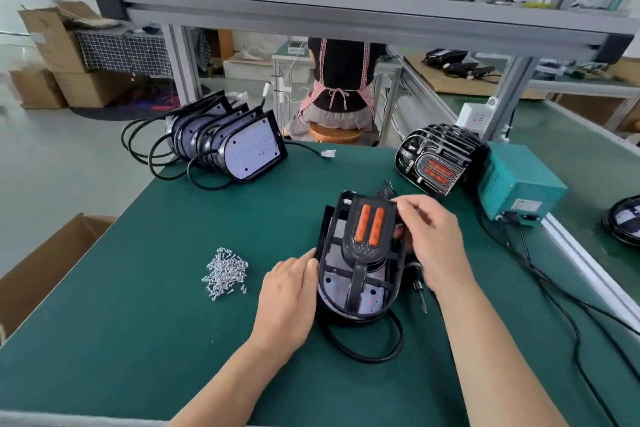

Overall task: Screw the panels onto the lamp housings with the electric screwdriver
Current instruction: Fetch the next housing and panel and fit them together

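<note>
Figure: A black grille panel (367,236) with two orange lenses is set on a lamp housing (332,291) at mid-mat (138,288). The housing's left rim is steadied by the left hand (287,298), fingers straight and together. The panel's right edge is pinched by the curled right hand (436,246), presumably for alignment before screws (225,272) are driven. The electric screwdriver (416,284) is laid alongside.

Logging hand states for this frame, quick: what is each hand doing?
Left hand: open, fingers against the lamp housing.
Right hand: fingers curled on the panel.
</note>
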